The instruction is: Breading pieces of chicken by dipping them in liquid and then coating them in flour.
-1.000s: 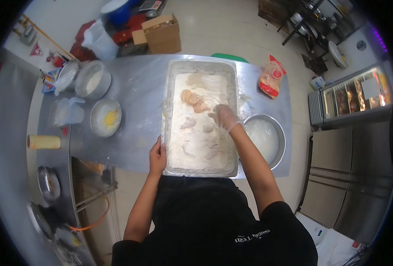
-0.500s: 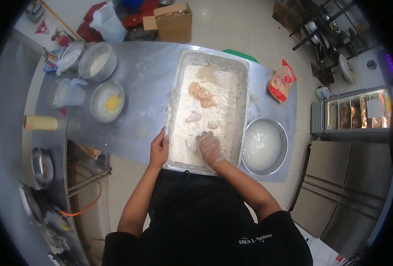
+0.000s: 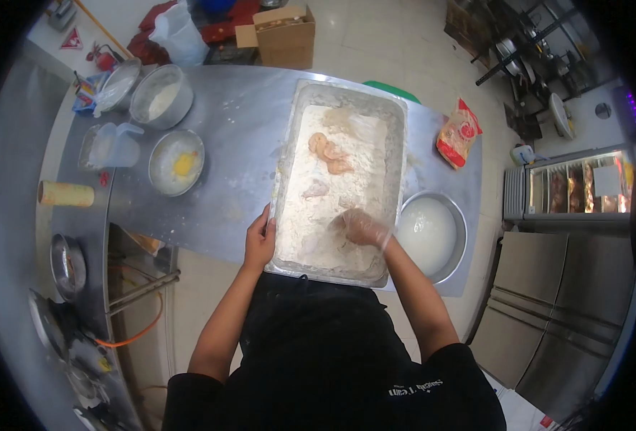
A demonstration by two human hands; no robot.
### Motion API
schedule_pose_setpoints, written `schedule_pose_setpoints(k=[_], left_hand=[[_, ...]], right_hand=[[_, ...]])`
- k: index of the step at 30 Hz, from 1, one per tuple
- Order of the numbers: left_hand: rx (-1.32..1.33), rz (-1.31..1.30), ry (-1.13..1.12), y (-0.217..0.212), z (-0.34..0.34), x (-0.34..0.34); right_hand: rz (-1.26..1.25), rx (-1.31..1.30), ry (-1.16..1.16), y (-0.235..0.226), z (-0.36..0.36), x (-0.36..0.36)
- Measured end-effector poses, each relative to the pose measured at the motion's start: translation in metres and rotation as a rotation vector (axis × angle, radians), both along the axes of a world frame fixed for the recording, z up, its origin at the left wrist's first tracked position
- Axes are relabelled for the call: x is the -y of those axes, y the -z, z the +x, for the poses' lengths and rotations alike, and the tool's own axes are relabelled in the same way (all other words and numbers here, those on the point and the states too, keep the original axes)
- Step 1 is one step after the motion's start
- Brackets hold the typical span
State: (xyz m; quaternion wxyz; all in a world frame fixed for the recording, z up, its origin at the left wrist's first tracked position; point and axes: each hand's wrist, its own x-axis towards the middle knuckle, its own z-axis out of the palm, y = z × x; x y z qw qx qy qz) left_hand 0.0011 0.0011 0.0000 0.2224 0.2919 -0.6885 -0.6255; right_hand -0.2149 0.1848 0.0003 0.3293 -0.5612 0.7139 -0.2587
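Observation:
A deep metal tray (image 3: 397,165) of white flour (image 3: 300,223) lies lengthwise in front of me. My left hand (image 3: 260,241) is bare and grips its left rim close to the front corner. Inside the tray, my right hand (image 3: 361,228) wears a clear plastic glove and reaches low over the flour. Its fingers are smeared by motion, and whether they hold anything does not show. Farther up lies a raw, pinkish-orange meat piece (image 3: 329,154), probably chicken, only lightly dusted. A flour-coated piece (image 3: 315,189) rests between it and my right hand.
Right of the tray stands a round metal pan (image 3: 427,233) of milky liquid, with a red-and-clear packet (image 3: 459,135) behind it. Leftward on the steel table (image 3: 225,158) are a bowl with yellow content (image 3: 176,164), a flour pot (image 3: 161,97) and a plastic jug (image 3: 120,146).
My right hand has shifted rightward within the tray, and its forearm has swung out to the right. My left hand keeps its hold on the rim.

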Motion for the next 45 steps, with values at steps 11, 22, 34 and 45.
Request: schedule_pose_setpoints(k=[11, 22, 34, 45], left_hand=[[0.012, -0.023, 0.005, 0.002, -0.002, -0.001], [0.021, -0.031, 0.031, -0.014, -0.007, -0.002], [0.012, -0.041, 0.014, -0.007, -0.005, -0.003], [0.023, -0.043, -0.003, -0.001, -0.001, 0.0]], right_hand=[[0.062, -0.793, -0.075, 0.078, 0.023, -0.012], [0.314, -0.228, -0.048, -0.007, -0.011, -0.008], [0.021, -0.58, -0.253, 0.082, -0.008, 0.039], [0.118, -0.794, -0.308, 0.018, 0.004, 0.05]])
